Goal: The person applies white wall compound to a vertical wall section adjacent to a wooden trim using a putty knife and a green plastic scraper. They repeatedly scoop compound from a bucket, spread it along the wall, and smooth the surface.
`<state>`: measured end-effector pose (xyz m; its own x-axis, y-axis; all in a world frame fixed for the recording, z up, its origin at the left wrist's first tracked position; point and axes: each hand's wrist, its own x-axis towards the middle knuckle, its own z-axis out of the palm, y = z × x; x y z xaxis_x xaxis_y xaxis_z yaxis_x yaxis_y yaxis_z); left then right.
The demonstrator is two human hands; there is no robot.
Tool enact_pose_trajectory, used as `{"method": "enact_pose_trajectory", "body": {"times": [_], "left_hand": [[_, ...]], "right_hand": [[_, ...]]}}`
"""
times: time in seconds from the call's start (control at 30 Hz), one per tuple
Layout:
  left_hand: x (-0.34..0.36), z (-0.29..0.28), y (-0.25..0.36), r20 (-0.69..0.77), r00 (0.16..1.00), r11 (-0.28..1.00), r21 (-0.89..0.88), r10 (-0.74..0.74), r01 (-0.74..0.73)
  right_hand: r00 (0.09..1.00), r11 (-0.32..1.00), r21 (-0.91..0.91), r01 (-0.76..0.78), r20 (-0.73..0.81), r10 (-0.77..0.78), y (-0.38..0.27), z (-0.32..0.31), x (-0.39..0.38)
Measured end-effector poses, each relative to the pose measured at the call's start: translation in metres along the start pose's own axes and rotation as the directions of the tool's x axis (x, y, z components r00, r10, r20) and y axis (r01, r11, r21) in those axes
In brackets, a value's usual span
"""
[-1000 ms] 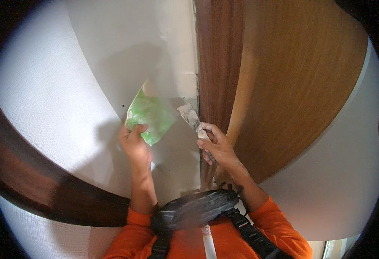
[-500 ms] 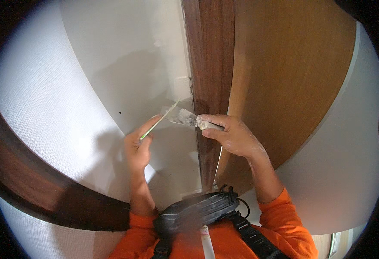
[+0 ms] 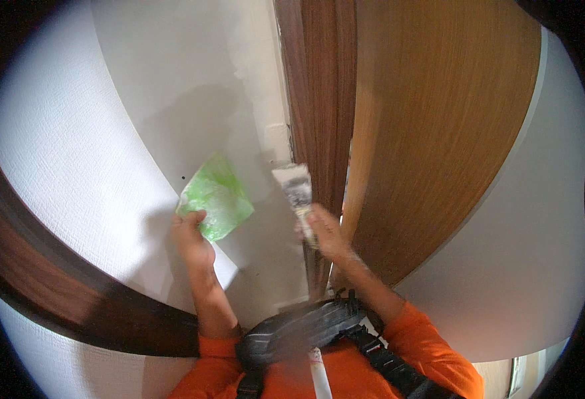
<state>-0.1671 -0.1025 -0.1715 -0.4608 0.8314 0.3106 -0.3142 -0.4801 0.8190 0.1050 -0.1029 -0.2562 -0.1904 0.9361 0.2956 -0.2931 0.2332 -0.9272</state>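
Note:
In my left hand [image 3: 194, 241] is a thin green plastic sheet [image 3: 219, 196], smeared with white paste and pinched at its lower left corner between thumb and fingers. My right hand [image 3: 327, 233] is closed round the handle of a putty knife [image 3: 297, 187], whose wide blade points up and is coated with white and grey paste. The blade stands apart from the green sheet, in front of the pale wall strip by the dark door frame [image 3: 319, 106]. Whether the blade touches the wall I cannot tell. White residue marks the wall [image 3: 276, 136] along the frame's edge.
Right of the frame is a brown wooden door [image 3: 439, 120]. White textured wallpaper [image 3: 59, 153] covers the left, with a dark wooden band [image 3: 106, 299] below it. A black strapped pouch [image 3: 299, 332] lies against my orange shirt. A small dark spot [image 3: 183, 177] marks the wall.
The green sheet has turned from edge-on to face-on and moved slightly left. The putty knife has come away from the sheet and swung from pointing left to pointing up.

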Motion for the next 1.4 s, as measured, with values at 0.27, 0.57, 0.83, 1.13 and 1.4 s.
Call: {"method": "enact_pose_trajectory", "body": {"times": [0.27,0.57,0.83,1.13,1.4], "left_hand": [[-0.027,-0.015,0.035,-0.292,0.893,0.884,0.422,0.341,-0.200],[-0.035,-0.033,0.041,-0.384,0.837,0.915,0.265,0.390,-0.305],[-0.048,-0.025,0.048,-0.447,0.849,0.959,0.147,0.283,-0.243],[-0.055,-0.039,0.047,-0.443,0.833,0.942,0.195,0.332,-0.272],[-0.056,-0.006,0.051,-0.337,0.825,0.868,0.379,0.453,-0.322]], "right_hand": [[0.982,0.937,0.298,0.180,-0.103,-0.156,0.073,0.091,0.073],[0.997,0.568,0.819,0.076,-0.074,-0.027,0.015,0.141,0.102],[0.995,0.344,0.938,0.047,-0.073,0.063,-0.014,0.141,0.123],[0.987,0.249,0.965,0.083,-0.114,0.113,-0.019,0.161,0.134],[0.978,0.619,0.779,-0.096,-0.041,0.202,0.007,0.143,0.070]]}}
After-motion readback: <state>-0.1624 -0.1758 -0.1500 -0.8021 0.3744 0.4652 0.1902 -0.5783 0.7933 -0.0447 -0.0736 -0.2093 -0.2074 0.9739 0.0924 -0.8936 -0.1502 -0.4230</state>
